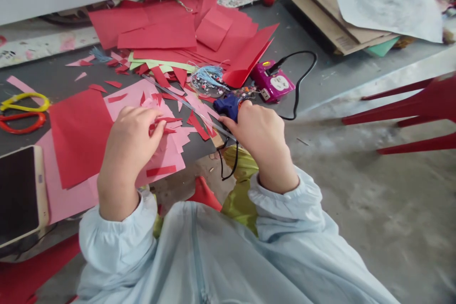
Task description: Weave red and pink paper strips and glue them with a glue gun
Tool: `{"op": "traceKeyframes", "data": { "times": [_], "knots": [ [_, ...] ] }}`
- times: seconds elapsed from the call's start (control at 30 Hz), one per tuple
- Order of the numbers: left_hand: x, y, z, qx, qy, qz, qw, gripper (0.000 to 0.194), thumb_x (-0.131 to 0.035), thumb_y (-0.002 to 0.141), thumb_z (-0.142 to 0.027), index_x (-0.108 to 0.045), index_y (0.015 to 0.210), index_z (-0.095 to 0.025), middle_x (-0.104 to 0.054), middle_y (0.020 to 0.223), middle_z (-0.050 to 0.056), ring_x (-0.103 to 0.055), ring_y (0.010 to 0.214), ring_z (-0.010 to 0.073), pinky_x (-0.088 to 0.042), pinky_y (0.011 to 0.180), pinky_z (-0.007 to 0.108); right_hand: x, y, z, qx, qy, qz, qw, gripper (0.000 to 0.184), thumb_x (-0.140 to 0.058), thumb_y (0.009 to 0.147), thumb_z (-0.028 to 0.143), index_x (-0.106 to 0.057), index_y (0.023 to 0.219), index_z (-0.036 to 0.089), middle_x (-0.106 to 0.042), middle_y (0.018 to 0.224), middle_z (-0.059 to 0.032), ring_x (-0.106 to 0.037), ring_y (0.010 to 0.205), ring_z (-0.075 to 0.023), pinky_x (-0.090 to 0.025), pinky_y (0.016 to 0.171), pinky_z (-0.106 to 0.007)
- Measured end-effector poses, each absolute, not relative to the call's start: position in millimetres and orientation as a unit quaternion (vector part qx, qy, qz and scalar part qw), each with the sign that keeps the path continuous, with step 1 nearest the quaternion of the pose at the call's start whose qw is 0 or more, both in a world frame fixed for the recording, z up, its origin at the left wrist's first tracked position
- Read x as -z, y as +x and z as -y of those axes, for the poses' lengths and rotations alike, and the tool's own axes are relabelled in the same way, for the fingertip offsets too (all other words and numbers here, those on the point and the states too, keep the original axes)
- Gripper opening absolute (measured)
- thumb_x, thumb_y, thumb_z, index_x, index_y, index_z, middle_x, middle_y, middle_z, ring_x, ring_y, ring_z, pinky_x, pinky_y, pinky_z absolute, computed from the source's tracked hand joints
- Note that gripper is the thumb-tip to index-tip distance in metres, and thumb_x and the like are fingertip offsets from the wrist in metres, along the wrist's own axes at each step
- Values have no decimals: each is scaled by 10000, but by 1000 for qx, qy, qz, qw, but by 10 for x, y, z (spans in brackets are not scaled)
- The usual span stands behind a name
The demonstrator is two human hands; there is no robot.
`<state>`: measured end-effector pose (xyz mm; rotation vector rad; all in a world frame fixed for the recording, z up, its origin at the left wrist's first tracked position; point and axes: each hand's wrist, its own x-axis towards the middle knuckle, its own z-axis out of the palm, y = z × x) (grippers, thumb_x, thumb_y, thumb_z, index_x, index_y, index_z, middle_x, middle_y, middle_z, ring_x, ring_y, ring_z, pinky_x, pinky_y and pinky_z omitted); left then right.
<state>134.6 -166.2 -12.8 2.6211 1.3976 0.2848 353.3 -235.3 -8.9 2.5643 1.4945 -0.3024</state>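
My left hand (130, 140) is closed over the pink paper (167, 149), with red paper scraps (162, 128) between its thumb and fingers. My right hand (261, 135) is wrapped round a blue glue gun (228, 105) with an orange part; the palm hides its handle. A black cord hangs in a loop below that hand, at the table edge. A long clear strip (194, 113), perhaps a ruler, runs slantwise between both hands. Red and pink cuttings lie about my left fingers. To the left is a larger red sheet (80, 137).
Red paper sheets (156, 33) pile up at the back. A purple power socket (273, 81) with a plugged-in cord stands at right. Scissors (23, 113) and a phone-like device (21, 194) lie left. Cardboard (320, 19) lies back right, near a red stool (420, 104).
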Motion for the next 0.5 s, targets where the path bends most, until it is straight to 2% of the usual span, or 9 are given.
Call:
{"op": "traceKeyframes", "data": {
  "times": [0.3, 0.5],
  "knots": [
    [111, 1309, 1672, -99, 873, -471, 80, 275, -482, 1009, -298, -726, 1099, -207, -761, 1129, 98, -636, 1136, 294, -515, 979, 408, 140, 3540, 2358, 90, 855, -508, 54, 397, -482, 985, 359, -649, 1164, 47, -767, 1038, -265, -760, 938, -352, -505, 646, -359],
    [123, 1297, 1679, -97, 875, -468, 77, 278, -471, 1015, -322, -724, 1074, -224, -758, 1135, 99, -639, 1115, 291, -522, 965, 412, 97, 3509, 2396, 77, 852, -516, 48, 386, -454, 992, 366, -630, 1140, 56, -763, 956, -263, -764, 891, -360, -480, 612, -358]
  ]
}}
